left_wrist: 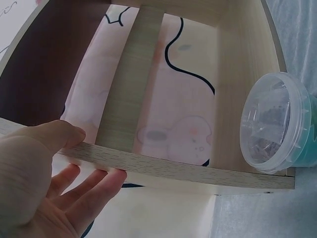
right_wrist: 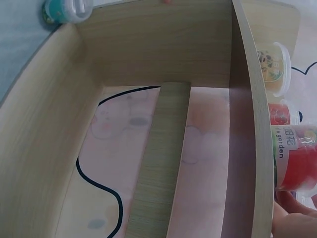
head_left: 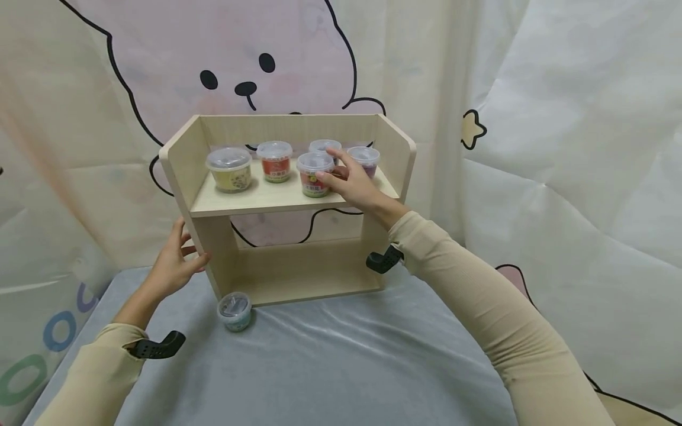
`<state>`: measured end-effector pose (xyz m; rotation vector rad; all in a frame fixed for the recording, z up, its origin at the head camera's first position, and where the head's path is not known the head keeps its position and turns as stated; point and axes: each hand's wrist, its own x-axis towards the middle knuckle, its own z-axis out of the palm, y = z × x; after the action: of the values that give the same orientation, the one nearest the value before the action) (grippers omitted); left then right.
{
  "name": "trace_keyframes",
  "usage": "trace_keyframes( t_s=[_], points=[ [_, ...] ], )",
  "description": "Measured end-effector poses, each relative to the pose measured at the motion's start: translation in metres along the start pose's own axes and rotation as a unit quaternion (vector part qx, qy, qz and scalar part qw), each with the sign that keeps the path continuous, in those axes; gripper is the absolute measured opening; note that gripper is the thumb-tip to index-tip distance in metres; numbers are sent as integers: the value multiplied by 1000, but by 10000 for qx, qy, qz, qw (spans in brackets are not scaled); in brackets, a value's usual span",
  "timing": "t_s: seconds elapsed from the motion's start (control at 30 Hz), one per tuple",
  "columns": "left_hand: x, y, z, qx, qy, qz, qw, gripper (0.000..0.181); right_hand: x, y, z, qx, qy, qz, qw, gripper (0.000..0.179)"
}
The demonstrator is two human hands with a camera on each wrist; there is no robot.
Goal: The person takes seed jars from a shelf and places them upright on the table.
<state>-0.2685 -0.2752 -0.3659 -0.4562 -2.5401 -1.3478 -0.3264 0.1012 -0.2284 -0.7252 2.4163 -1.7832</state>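
Observation:
A light wooden two-tier shelf [head_left: 298, 269] stands on the table. My left hand [head_left: 173, 263] grips the front edge of its left side panel, thumb inside and fingers outside, as the left wrist view shows. On the upper board, my right hand [head_left: 359, 186] holds a small lidded plastic cup with a red label [head_left: 309, 182] by its right side, between thumb and index finger. The other fingers are partly hidden. Close by stand a purple-toned cup [head_left: 369, 163] to the right and another lidded cup [head_left: 322, 144] behind, partly covered.
Further left on the upper board are a red-labelled cup [head_left: 275, 163] and a wider yellow cup [head_left: 230, 171]. A teal cup [head_left: 234, 312] sits on the grey-blue tablecloth [head_left: 319, 367] by the shelf's front left corner. A printed curtain [head_left: 415, 71] hangs behind.

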Motion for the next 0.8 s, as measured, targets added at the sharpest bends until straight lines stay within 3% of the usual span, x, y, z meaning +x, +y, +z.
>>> trace_keyframes(
  t_s=[0.23, 0.4, 0.6, 0.8],
  points=[
    [-1, 0, -1, 72, -25, -158, 9998, 99, 2, -4, 3, -161, 165, 288, 9993, 69],
    [0, 2, 0, 136, -33, -98, 9999, 97, 3, -6, 0, -307, 243, 423, 9983, 69],
    [1, 1, 1, 136, 20, -13, 9999, 98, 1, -10, -1, -147, 45, 384, 9991, 65],
    [2, -2, -1, 174, -36, -163, 9997, 97, -7, -16, 2, -186, -118, 411, 9989, 66]
  ],
)
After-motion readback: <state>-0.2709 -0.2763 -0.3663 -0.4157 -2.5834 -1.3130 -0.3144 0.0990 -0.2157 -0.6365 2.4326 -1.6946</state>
